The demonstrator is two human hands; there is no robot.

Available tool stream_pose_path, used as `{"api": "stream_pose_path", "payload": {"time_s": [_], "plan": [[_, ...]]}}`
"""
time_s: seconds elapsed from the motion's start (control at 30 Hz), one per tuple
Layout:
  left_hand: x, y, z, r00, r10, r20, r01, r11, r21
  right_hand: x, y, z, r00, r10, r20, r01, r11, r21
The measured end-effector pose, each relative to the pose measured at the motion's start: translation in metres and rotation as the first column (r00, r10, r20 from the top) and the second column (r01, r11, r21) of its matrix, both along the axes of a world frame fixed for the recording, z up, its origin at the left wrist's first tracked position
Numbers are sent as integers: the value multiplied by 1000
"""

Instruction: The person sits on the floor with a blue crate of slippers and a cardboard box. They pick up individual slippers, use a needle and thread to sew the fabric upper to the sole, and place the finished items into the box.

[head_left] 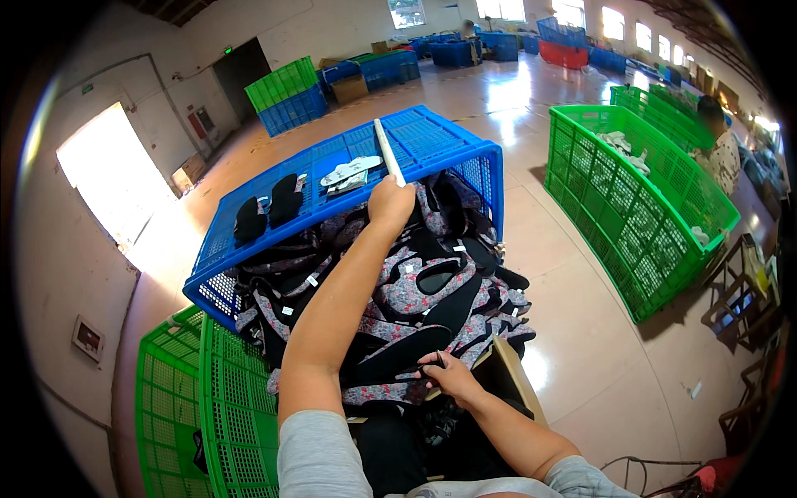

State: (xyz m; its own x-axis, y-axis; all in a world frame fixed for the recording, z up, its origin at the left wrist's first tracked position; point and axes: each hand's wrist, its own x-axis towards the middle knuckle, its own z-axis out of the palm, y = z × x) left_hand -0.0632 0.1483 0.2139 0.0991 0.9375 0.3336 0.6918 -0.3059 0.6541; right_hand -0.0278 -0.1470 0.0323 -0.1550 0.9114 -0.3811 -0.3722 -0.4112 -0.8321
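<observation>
Over the blue plastic lattice crate [249,274] heaped with floral grey shoe uppers [407,290], a long white flat insole [388,151] is gripped upright by the left hand [390,203]; a black upper piece [407,353] is pinched by the right hand [448,375]

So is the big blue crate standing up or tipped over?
Tipped over. The blue crate lies on its side, its opening facing the person, with flowery fabric pieces spilling out.
</observation>
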Motion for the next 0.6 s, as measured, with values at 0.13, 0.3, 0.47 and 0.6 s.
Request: {"api": "stream_pose_path", "payload": {"time_s": [0.13, 0.3, 0.47, 0.6], "plan": [[32, 0, -13, 989, 21, 146, -23, 1000, 11, 0, 1, -4, 1000, -6, 5, 6, 1000, 30], [63, -21, -16, 995, 71, 68, -73, 997, 14, 0, 3, -21, 1000, -24, 11, 23, 997, 68], [77, -26, -23, 997, 64, 39, -65, 998, 13, -3, 4, -22, 1000, -8, 6, 8, 997, 75], [85, -31, -15, 998, 35, 49, -34, 999, -20, 0, 4, -16, 1000, 14, 7, -14, 999, 46]]}}
